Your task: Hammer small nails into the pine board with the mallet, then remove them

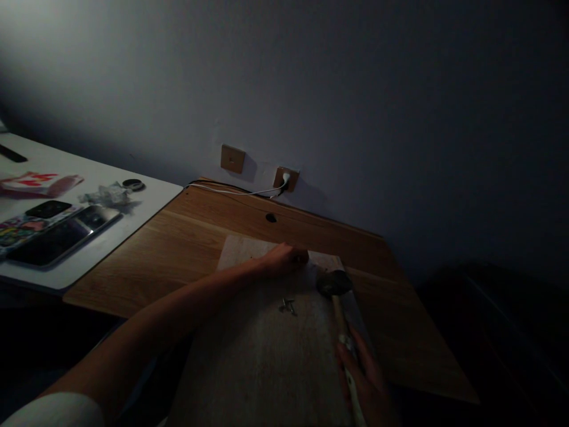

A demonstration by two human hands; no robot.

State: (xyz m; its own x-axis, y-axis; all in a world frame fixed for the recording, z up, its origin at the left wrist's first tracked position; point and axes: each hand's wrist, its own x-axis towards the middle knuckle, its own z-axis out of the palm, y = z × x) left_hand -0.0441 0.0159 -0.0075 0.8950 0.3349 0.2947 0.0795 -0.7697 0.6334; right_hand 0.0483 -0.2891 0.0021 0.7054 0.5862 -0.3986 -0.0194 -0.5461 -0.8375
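Presently, the timber desk (164, 249) bears a wooden board (267, 350), which could skid if struck off-centre; both are flat and grained. A misaimed swing of the dark-headed hammer (339, 316), gripped by the right hand (368, 373), could bruise the left hand (285, 258), curled near the board's far edge, contents indiscernible. Slender metallic nails (291, 307) lie on the board.

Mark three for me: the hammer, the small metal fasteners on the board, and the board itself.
Hammer (339, 315), head camera view: shaft below the striking head.
Small metal fasteners (291, 306), head camera view: shank of one.
Board (278, 362), head camera view: bare top surface.
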